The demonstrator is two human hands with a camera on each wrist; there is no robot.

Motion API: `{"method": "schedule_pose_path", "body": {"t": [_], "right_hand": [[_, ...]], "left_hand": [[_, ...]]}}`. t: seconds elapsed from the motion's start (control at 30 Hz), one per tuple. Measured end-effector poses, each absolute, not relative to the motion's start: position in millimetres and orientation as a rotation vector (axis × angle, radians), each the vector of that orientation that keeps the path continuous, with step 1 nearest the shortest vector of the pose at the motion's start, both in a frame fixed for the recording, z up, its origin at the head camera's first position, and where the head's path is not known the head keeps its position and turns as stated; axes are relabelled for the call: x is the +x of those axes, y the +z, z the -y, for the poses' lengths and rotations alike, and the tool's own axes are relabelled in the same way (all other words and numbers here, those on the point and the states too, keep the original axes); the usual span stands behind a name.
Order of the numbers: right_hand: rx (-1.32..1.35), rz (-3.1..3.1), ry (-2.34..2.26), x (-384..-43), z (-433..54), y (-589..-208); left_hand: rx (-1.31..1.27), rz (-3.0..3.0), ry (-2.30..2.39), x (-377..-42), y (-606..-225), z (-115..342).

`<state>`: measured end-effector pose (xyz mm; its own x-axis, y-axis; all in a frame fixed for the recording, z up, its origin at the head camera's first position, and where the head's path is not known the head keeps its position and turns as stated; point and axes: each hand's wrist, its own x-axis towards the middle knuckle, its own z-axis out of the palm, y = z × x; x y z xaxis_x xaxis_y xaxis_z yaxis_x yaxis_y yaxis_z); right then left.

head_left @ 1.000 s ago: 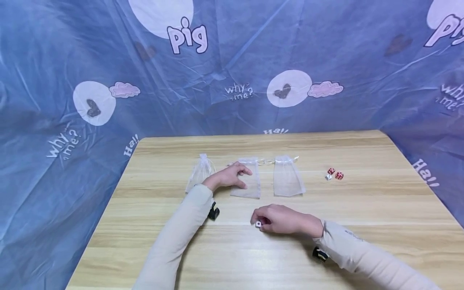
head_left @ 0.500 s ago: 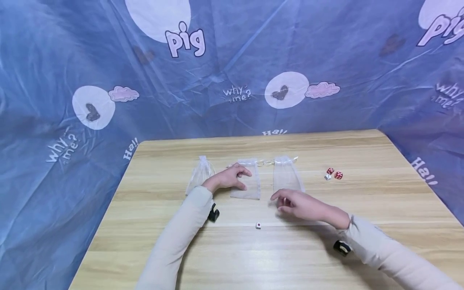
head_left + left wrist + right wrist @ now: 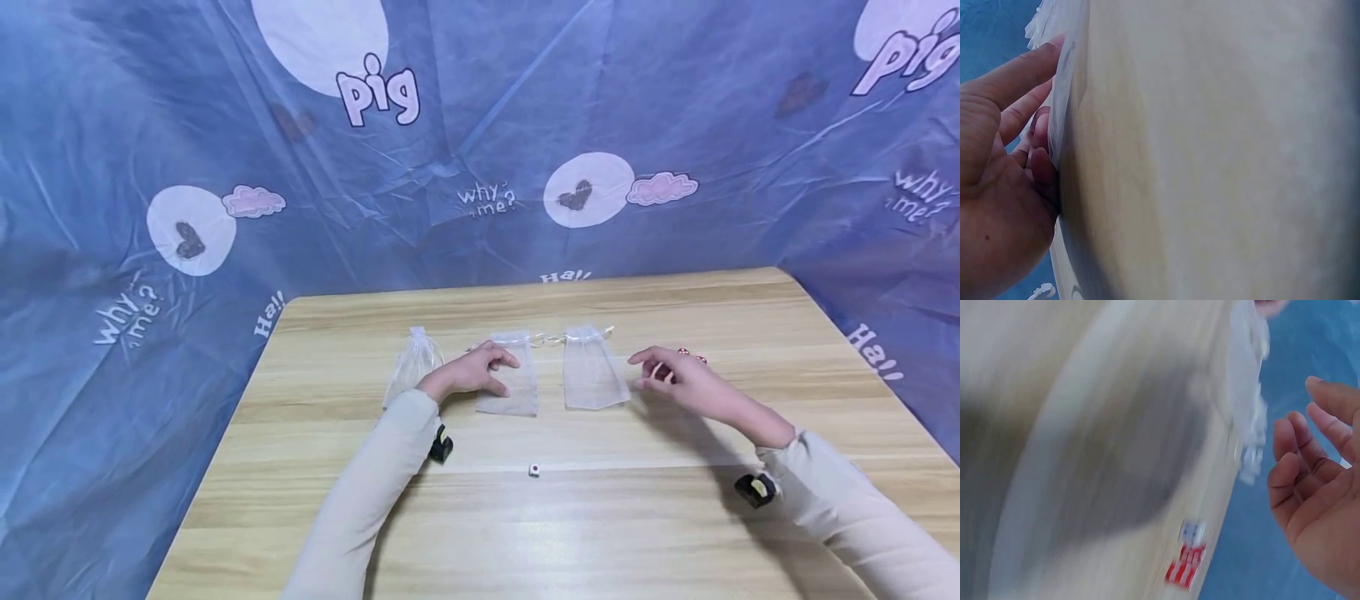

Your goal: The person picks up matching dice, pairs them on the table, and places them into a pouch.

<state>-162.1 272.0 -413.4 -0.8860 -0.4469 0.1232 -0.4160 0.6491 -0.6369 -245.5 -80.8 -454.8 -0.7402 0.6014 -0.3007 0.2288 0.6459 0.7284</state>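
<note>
My left hand [image 3: 472, 371] rests on the middle of three sheer white drawstring bags [image 3: 522, 392], its fingers loosely bent. In the left wrist view its fingertips touch the thin fabric [image 3: 1069, 81]. My right hand [image 3: 693, 383] hovers above the table with loosely bent fingers and nothing in them, between the right bag [image 3: 595, 375] and the dice at the right. Two red dice [image 3: 683, 352] peek out behind that hand; the right wrist view shows them [image 3: 1182, 574] beside a white die [image 3: 1192, 531]. Another white die [image 3: 534, 471] sits alone nearer the front.
A third bag [image 3: 408, 371], gathered at its neck, lies left of my left hand and is partly behind it. All of this is on a wooden table [image 3: 337, 317]. A blue printed cloth [image 3: 450, 125] hangs along the back and sides.
My right hand lets go of the white die at the front, leaving it on the table, and moves right and away toward the red dice. My left hand stays on the middle bag.
</note>
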Motion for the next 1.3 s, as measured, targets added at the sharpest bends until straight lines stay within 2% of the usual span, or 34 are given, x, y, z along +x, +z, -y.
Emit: {"method": "schedule_pose_path", "body": {"t": [0.6,0.93,1.3], "right_hand": [[-0.538,-2.953,-1.057,-174,-333,-432],[-0.505,-2.914,-1.058,-178,-343,-443],[-0.463,-2.950,-0.812,-188,-341,-443]], "left_hand": [[0.645,-2.329,0.944,-245,-455,81],[0.643,-2.309,0.963,-245,-454,81],[0.669,-2.316,0.948,-245,-455,81]]}}
